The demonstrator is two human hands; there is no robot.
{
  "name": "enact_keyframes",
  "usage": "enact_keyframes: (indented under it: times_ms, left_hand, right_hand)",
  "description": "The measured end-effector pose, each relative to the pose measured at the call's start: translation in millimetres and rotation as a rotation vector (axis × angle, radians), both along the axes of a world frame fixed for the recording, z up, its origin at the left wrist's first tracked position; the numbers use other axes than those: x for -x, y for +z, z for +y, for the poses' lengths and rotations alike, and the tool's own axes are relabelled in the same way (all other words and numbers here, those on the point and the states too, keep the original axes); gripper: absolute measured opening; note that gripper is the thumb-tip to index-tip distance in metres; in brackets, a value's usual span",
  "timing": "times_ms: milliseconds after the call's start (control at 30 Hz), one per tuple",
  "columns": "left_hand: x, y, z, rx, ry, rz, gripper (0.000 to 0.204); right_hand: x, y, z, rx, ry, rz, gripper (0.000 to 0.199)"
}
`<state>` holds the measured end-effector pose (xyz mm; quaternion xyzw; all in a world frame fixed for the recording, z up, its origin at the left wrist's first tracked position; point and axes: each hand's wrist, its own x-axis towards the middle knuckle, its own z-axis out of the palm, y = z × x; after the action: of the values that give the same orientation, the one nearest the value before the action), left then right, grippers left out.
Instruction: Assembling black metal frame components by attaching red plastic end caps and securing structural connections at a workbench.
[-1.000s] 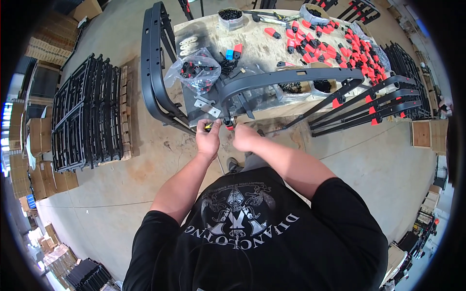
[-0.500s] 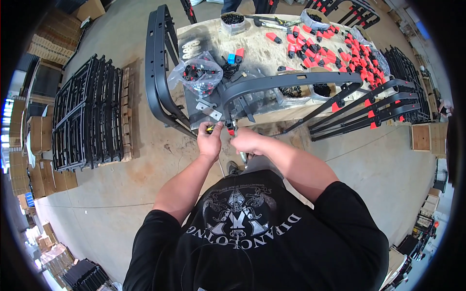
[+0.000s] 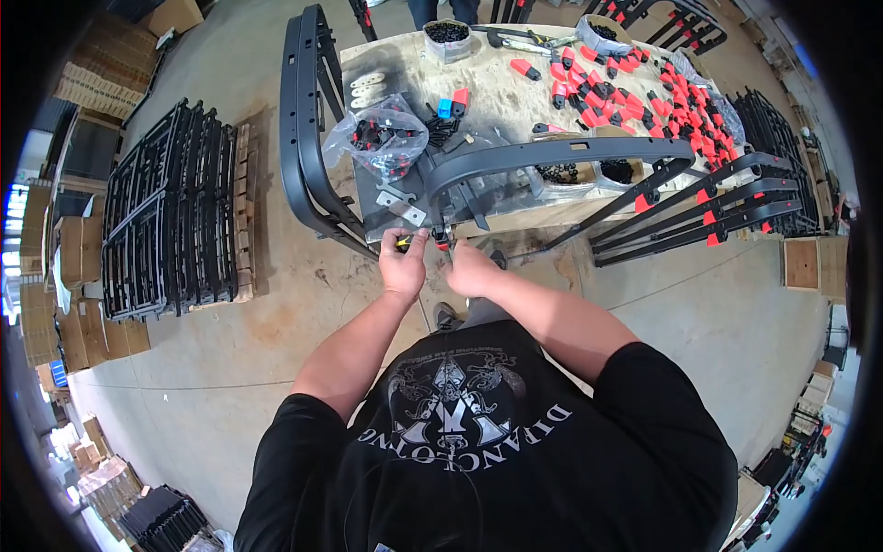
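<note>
Fingers of the left hand (image 3: 403,271) close around a small yellow-and-black object (image 3: 403,244), its exact kind unclear. The right hand (image 3: 472,270) is bent in beside a red-and-black end piece (image 3: 442,245), which sits between both hands at the near end of the arched black metal frame (image 3: 561,152), by the counter (image 3: 501,101) edge; whether it grasps anything, I cannot tell. The step looks like fastening or seating that end piece; the next move seems to call for steadying it squarely while the right hand works.
</note>
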<state>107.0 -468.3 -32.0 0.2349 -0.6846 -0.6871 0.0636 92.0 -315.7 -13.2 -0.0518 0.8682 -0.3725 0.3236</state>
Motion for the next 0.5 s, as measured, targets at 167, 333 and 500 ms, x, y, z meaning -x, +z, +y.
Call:
enact_keyframes:
  times_ms: [167, 333, 500]
  left_hand:
    - [-7.0, -23.7, -7.0, 0.129, 0.017, -0.004, 0.019]
    - [-4.3, -16.7, -4.8, 0.048, 0.035, 0.067, 0.026]
    - [-0.4, -13.9, 1.0, 0.094, 0.004, -0.037, 0.022]
  right_hand:
    - [1.4, 14.8, -5.8, -0.079, 0.009, -0.056, 0.043]
    - [5.3, 35.7, 0.2, 0.054, -0.017, -0.371, 0.035]
    - [-11.6, -27.9, -1.5, -0.24, -0.017, 0.215, 0.031]
